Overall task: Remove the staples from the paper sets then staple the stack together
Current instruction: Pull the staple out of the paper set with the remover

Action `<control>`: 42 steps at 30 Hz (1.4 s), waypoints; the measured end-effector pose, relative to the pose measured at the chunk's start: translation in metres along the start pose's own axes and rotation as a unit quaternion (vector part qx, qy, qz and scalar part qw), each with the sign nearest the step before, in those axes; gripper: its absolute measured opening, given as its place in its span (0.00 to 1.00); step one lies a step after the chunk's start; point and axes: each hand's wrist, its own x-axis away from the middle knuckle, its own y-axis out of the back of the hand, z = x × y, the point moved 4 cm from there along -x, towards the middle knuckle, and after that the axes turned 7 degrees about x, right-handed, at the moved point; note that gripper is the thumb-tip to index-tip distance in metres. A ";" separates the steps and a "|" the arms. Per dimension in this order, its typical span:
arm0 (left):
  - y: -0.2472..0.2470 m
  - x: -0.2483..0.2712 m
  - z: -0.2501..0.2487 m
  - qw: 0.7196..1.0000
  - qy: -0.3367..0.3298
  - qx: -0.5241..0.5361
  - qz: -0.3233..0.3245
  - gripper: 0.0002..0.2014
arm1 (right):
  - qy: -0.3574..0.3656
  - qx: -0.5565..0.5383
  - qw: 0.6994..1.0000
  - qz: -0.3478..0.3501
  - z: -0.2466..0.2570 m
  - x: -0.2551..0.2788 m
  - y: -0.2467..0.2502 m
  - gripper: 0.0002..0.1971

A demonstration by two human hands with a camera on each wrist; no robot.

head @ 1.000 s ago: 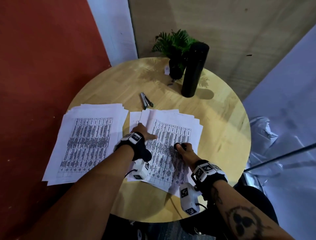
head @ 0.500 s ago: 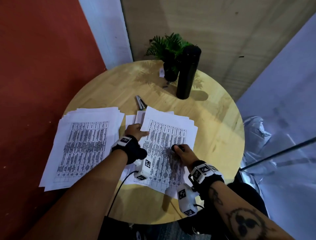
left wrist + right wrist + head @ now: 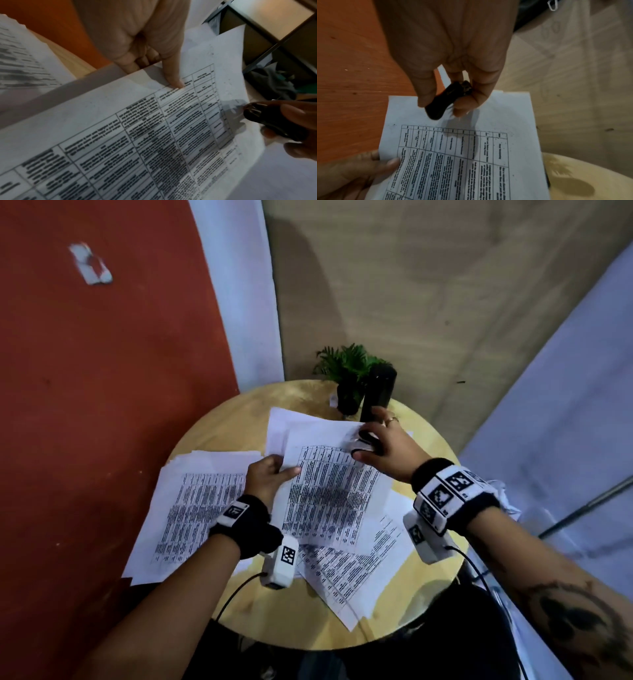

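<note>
A round wooden table [image 3: 222, 419] is seen in a corner, with a red wall [image 3: 102, 405] to the left and a pale wood-grain panel [image 3: 428, 302] behind. At the table's far edge a potted plant [image 3: 346, 371] and a black bottle [image 3: 378, 388] stand side by side.

A paper set [image 3: 329, 491] is held raised and tilted above the table's middle. Its top sheet is white, printed with a ruled table of dense black text that is too blurred to be read; a wide blank margin runs along the top, and specks are scattered over it. The sheets are fanned slightly at the far corner.

The set's left edge is pinched by the left hand [image 3: 267, 477], the thumb [image 3: 173, 75] laid on top and the fingers curled beneath. The far right corner is met by the right hand [image 3: 387, 446], in which a small black staple remover [image 3: 440, 102] is gripped between thumb and fingers, its tip just above the top margin. A ring is worn on that hand.

More printed sheets [image 3: 346, 573] lie loose and skewed on the table beneath the lifted set. A second, squarer stack [image 3: 191, 508] is laid on the left side of the table, overhanging its edge.

Black bands with white tagged blocks are worn on both wrists.
</note>
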 end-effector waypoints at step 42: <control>-0.086 0.104 -0.292 0.854 -0.374 -0.352 0.088 0.19 | 0.231 -0.036 0.968 -0.088 0.122 0.063 0.186 0.25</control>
